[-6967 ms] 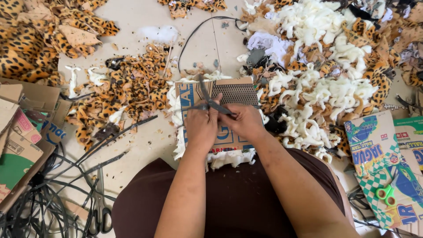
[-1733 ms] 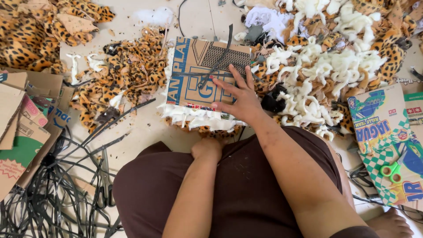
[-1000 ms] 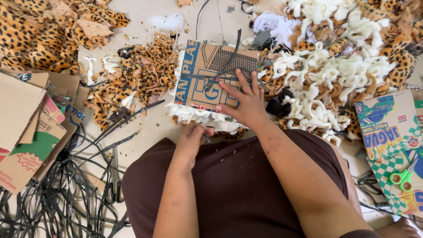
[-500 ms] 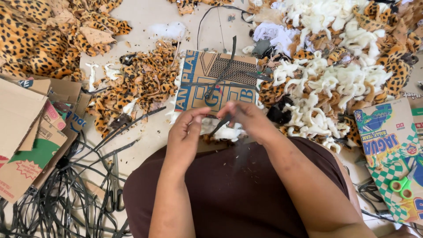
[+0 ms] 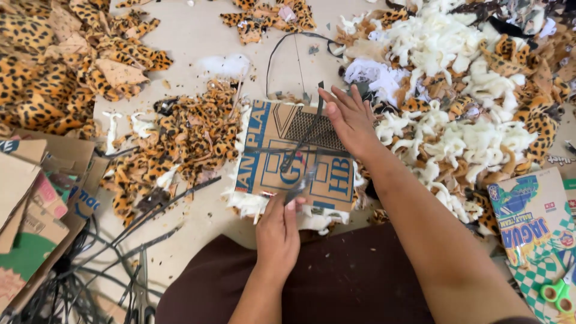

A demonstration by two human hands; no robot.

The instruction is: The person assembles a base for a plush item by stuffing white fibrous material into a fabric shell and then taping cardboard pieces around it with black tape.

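Cardboard sheet (image 5: 282, 162) (brown, blue-printed) lies on the floor (image 5: 198, 42), the left hand (image 5: 279, 231) pinching a dark strip (image 5: 300, 186), the right hand (image 5: 349, 117) spread flat above.

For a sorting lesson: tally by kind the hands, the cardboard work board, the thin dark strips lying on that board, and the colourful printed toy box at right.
Hands: 2 (left hand, right hand)
Cardboard board: 1
Dark strips on the board: about 2
Printed toy box: 1
Total: about 6
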